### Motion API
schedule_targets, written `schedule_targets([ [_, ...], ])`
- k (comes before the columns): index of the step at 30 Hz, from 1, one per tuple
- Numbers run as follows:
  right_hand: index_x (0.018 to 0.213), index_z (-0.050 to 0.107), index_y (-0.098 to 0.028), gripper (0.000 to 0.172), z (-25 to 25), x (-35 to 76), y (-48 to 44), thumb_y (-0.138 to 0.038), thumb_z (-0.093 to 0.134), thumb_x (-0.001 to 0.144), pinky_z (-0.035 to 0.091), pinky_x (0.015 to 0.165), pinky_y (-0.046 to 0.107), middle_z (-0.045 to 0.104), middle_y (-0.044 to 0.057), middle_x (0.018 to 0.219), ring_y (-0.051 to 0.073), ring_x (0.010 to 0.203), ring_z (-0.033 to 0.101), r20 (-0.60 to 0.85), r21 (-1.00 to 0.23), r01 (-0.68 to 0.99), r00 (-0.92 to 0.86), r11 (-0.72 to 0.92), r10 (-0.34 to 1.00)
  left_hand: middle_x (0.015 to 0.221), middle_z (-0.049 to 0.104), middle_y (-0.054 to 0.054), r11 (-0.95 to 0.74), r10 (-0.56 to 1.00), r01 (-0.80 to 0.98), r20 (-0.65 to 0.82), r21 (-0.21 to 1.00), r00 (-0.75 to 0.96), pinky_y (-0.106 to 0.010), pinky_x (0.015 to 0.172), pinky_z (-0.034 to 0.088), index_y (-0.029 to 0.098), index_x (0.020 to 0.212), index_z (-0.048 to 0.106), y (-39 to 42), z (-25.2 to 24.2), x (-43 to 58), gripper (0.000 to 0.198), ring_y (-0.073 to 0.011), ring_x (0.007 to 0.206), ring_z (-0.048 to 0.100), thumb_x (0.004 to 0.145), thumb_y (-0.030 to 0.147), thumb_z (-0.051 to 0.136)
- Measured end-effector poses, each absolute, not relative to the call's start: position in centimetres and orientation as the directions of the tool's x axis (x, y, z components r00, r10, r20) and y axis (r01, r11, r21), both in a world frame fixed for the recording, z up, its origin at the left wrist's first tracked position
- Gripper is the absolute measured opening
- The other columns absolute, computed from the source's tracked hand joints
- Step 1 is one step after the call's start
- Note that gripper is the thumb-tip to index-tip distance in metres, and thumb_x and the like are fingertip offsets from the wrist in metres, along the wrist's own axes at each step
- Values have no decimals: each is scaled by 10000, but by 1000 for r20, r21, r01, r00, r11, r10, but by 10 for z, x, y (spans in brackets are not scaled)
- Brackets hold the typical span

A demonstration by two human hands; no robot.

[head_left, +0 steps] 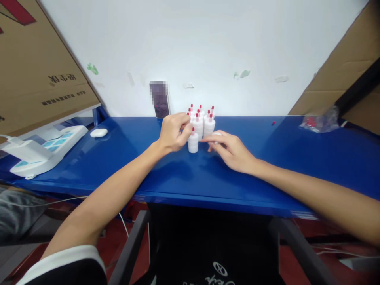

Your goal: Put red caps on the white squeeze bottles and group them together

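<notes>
A small white plastic squeeze bottle [193,143] with a red tip stands upright on the blue table, in front of a cluster of similar red-tipped bottles [209,126]. My left hand [175,131] is at its left, fingers curled and thumb pressed in close beside the red tip. Whether the fingers hold anything is hidden. To the right of the front bottle, my right hand [233,151] is closed around a small white object [218,133]. Only bits of that object show between the fingers, and its kind is unclear. The index fingertip points toward the front bottle.
A phone [162,101] leans on the white wall behind. At left lie a white earbud case [99,133] and a power strip [56,144] with a charger. A loose red tip [273,123] and a clear bag [320,120] holding red pieces lie at right. Cardboard [44,59] flanks the table.
</notes>
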State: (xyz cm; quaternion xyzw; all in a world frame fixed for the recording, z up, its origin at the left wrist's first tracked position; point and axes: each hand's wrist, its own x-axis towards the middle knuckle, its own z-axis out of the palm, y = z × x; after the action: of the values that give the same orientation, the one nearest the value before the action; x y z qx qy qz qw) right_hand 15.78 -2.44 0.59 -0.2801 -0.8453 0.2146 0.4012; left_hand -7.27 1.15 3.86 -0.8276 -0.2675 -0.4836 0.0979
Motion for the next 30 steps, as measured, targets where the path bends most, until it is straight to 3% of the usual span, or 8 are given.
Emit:
schedule_targets([
  [5, 1101, 738, -192, 237, 8, 156, -29, -294, 552, 996, 465, 546, 266, 700, 16, 859, 96, 521, 569, 571, -707, 204, -399, 677, 717, 697, 444, -24, -860, 193, 509, 900, -36, 390, -331, 561, 341, 213, 716, 432, -1, 43, -63, 451, -165, 598, 409, 1038, 483, 267],
  [8, 1069, 729, -198, 209, 10, 157, -31, -293, 568, 977, 461, 550, 269, 706, 8, 854, 97, 520, 557, 592, -701, 186, -388, 689, 707, 774, 479, -40, -871, 142, 483, 890, -96, 433, -335, 608, 427, 198, 801, 528, -10, 42, -53, 452, -171, 655, 467, 1072, 422, 244],
  [11, 1047, 712, -198, 182, 10, 157, -31, -286, 585, 951, 467, 568, 278, 698, 2, 857, 104, 537, 560, 588, -706, 159, -413, 690, 696, 862, 519, -50, -898, 62, 402, 853, -179, 518, -339, 686, 501, 179, 1072, 618, -15, 39, -45, 398, -173, 746, 530, 1089, 345, 257],
  [14, 987, 682, -189, 163, 9, 158, -30, -311, 582, 945, 456, 562, 280, 658, -11, 792, 114, 540, 556, 585, -726, 105, -425, 680, 691, 929, 567, -45, -911, -11, 334, 823, -243, 568, -308, 735, 532, 202, 1363, 546, -15, 35, -41, 367, -157, 833, 579, 1090, 252, 305],
  [16, 944, 660, -190, 172, 7, 158, -29, -340, 576, 949, 452, 562, 282, 616, -22, 736, 123, 547, 553, 588, -736, 64, -432, 674, 684, 977, 621, -37, -912, -44, 319, 834, -258, 550, -282, 758, 540, 234, 1423, 515, -14, 32, -39, 383, -137, 877, 612, 1074, 181, 369],
  [22, 1016, 661, -198, 307, 2, 161, -23, -479, 549, 966, 465, 604, 301, 609, -10, 773, 139, 595, 546, 550, -772, 13, -485, 635, 679, 895, 745, 17, -917, -51, 335, 899, -215, 435, -241, 748, 549, 224, 1306, 603, -12, 29, -37, 307, -95, 775, 677, 1001, 202, 629],
  [27, 1084, 672, -180, 394, 3, 160, -24, -533, 533, 975, 463, 608, 305, 599, -12, 744, 142, 588, 537, 532, -777, 19, -513, 629, 673, 1034, 766, -21, -912, -25, 341, 862, -227, 507, -287, 811, 546, 217, 1062, 656, -10, 31, -41, 82, -127, 920, 714, 987, 250, 658],
  [30, 1077, 676, -176, 410, 4, 159, -27, -541, 512, 989, 462, 598, 302, 590, -12, 738, 143, 588, 544, 514, -801, -13, -529, 599, 676, 1047, 737, -42, -903, 19, 369, 839, -219, 544, -316, 825, 545, 217, 1018, 644, -10, 32, -42, 87, -152, 958, 687, 1006, 301, 623],
])
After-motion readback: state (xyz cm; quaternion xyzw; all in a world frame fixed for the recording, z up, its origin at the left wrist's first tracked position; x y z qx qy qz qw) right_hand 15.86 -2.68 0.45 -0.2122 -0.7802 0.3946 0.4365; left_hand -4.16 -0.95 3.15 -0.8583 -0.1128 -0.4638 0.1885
